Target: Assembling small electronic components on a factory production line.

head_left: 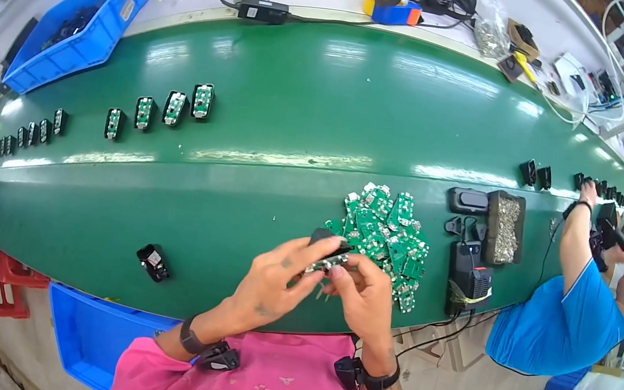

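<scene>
Both hands meet over the near edge of the green bench, just left of a heap of green circuit boards [384,233]. My left hand [271,284] is closed on a small black plastic housing [328,238]. Against the housing, a small circuit board [328,263] shows between the fingertips. My right hand [365,296] pinches the right end of this board. Fingers partly cover both pieces, so how far the board sits inside the housing cannot be made out. Another black housing [153,261] lies alone on the bench to the left.
Black housings fitted with boards [174,109] stand in a row running far left. A blue bin [77,37] is at the back left. Right of the heap are a tray of small metal parts [505,229] and a black corded device [470,277]. A co-worker in blue [565,323] works at right.
</scene>
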Demonstrator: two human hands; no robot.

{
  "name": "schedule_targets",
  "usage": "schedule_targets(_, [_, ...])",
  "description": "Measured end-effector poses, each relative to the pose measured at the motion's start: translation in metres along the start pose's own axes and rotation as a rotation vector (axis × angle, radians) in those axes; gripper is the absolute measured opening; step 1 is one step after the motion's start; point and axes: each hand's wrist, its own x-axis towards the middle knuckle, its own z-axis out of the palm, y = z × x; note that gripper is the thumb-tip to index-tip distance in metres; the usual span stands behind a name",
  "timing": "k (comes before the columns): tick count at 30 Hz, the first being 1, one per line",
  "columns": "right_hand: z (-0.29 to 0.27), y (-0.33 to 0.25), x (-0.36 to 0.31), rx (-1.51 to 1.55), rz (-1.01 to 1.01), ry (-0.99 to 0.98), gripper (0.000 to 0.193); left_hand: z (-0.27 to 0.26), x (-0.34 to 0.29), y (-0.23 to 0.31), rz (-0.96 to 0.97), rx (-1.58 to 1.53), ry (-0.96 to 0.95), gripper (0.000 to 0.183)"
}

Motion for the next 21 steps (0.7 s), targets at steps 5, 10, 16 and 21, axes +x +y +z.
schedule_targets(5, [-0.017, 0.003, -0.004, 0.003, -0.031, 0.007, 0.007, -0.003, 0.01, 0.008, 0.098, 0.04, -0.11, 0.058])
schedule_targets(10, [0.011, -0.01, -0.013, -0.625, -0.58, 0.156, 0.017, -0.002, 0.001, -0.009, -0.134, -0.057, -0.015, 0.06])
schedule_targets(16, [0.02, 0.024, 0.0, -0.122, -0.474, 0.112, 0.02, 0.019, 0.004, -0.034, -0.07, -0.308, 0.081, 0.059])
schedule_targets(21, [-0.012, 0.026, 0.006, 0.101, -0.197, 0.069, 0.027, 0.027, 0.007, -0.043, -0.004, -0.32, -0.027, 0.054])
